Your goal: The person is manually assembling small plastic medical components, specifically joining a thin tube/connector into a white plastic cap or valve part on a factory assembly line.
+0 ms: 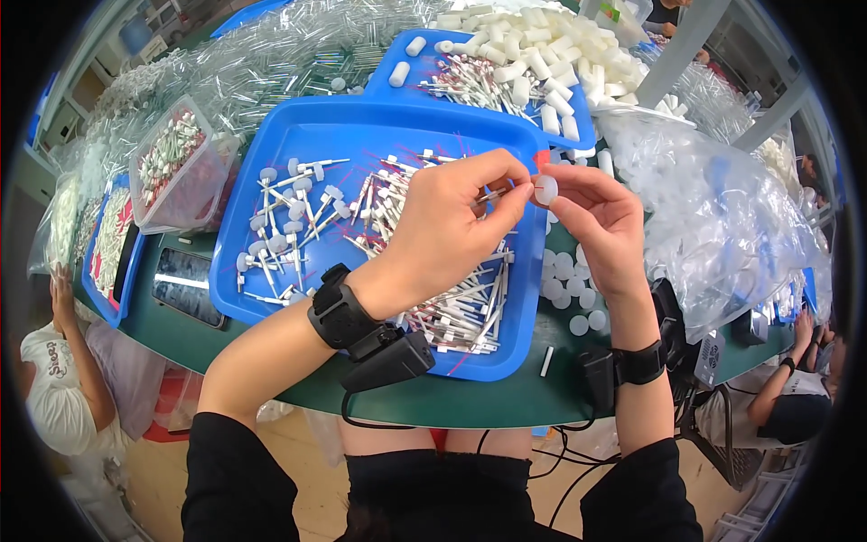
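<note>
Above the right side of a blue tray point(312, 117), my left hand point(461, 212) pinches a thin white stick point(490, 195) between thumb and fingers. Close against its tip, my right hand point(601, 217) grips a round, translucent white cap point(545, 190) with thumb and forefinger. Whether the stick's end sits inside the cap I cannot tell. In the tray's left part lie several capped sticks point(293, 217); in its middle and right is a heap of uncapped white sticks point(470, 316) with red wires. Several loose caps point(564, 275) lie on the green table beside the tray.
Behind stands another blue tray point(384, 83) with sticks and white foam cylinders point(533, 63). A clear plastic box point(172, 172) and a phone point(188, 286) are at left. Plastic bags point(704, 217) crowd the right. Black wrist devices point(384, 357) trail cables. Other people sit at both sides.
</note>
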Motion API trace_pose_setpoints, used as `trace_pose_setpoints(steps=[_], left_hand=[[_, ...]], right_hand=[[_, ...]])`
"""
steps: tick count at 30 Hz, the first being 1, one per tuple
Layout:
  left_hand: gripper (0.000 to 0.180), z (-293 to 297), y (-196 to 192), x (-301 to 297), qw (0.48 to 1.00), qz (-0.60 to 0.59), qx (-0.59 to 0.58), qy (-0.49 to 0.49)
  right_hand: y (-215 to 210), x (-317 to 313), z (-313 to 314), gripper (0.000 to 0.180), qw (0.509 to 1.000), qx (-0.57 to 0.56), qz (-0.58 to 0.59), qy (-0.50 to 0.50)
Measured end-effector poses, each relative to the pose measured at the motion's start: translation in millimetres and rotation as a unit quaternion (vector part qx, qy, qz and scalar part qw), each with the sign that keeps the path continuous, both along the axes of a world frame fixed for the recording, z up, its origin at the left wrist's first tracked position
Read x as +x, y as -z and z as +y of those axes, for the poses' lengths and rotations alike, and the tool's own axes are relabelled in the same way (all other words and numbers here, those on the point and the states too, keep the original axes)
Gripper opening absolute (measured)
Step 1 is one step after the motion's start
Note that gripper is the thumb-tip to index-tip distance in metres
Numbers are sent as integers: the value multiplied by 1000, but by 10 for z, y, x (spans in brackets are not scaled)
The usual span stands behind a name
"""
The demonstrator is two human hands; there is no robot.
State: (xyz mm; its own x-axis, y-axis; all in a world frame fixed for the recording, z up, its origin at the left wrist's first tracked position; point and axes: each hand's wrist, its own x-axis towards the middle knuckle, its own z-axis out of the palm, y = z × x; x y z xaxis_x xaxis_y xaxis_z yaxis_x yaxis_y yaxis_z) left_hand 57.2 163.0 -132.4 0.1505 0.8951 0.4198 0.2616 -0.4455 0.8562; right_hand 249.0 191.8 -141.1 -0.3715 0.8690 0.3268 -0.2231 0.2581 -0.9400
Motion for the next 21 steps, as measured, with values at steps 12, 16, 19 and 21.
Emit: trace_pose_setpoints(steps=[12,16,19,21], left_hand=[[16,41,60,-52,974,147,171,-11],[27,20,60,0,988,102,116,26],[32,7,123,35,986,55,158,15],[31,17,138,22,989,51,139,6]], right_hand=[[-41,-15,-35,30,997,43,-69,15],[-30,-1,-11,30,997,36,-67,21],[-21,-6,5,29,995,62,-76,27],[-23,-1,3,28,990,93,-98,32]])
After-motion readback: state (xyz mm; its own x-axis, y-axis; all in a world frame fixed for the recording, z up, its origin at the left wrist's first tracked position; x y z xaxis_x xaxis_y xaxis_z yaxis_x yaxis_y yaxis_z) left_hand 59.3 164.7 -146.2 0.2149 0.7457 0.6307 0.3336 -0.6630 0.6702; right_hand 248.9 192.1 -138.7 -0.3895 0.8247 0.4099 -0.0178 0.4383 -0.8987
